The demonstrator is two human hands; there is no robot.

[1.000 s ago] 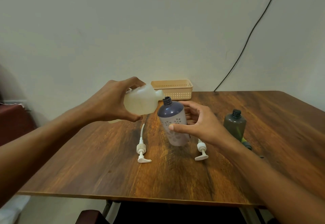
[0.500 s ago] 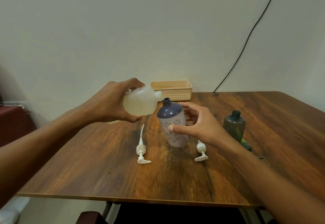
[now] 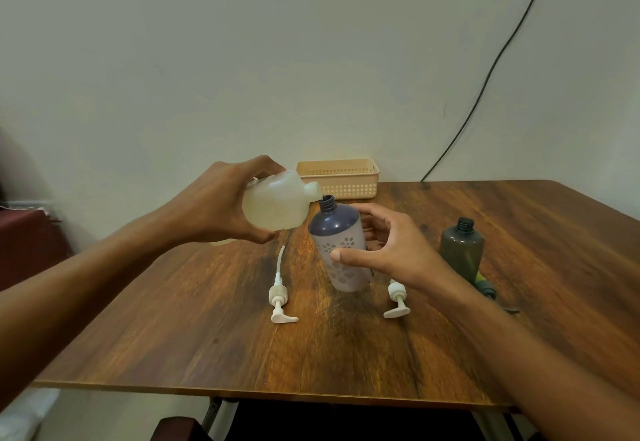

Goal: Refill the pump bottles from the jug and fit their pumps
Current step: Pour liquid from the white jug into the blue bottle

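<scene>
My left hand [image 3: 221, 198] grips a translucent jug [image 3: 277, 203] tipped on its side, its spout right at the open neck of a purple bottle [image 3: 337, 233] with white flowers. That bottle leans toward the jug, held by my right hand [image 3: 384, 250] around its body. A dark green bottle [image 3: 462, 250], open-necked, stands upright to the right. Two white pumps lie on the wooden table [image 3: 346, 354]: one pump [image 3: 278, 297] left of the purple bottle, the other pump [image 3: 396, 300] right of it, partly under my wrist. A dark pump [image 3: 486, 288] lies by the green bottle.
A beige perforated basket [image 3: 339, 177] stands at the table's back edge against the wall. A black cable [image 3: 485, 70] runs down the wall to the right. A dark red piece of furniture [image 3: 27, 243] is left of the table.
The jug has tipped further and its spout has come down to the purple bottle's neck. The bottle has leaned a little toward the jug. Nothing else on the table moved.
</scene>
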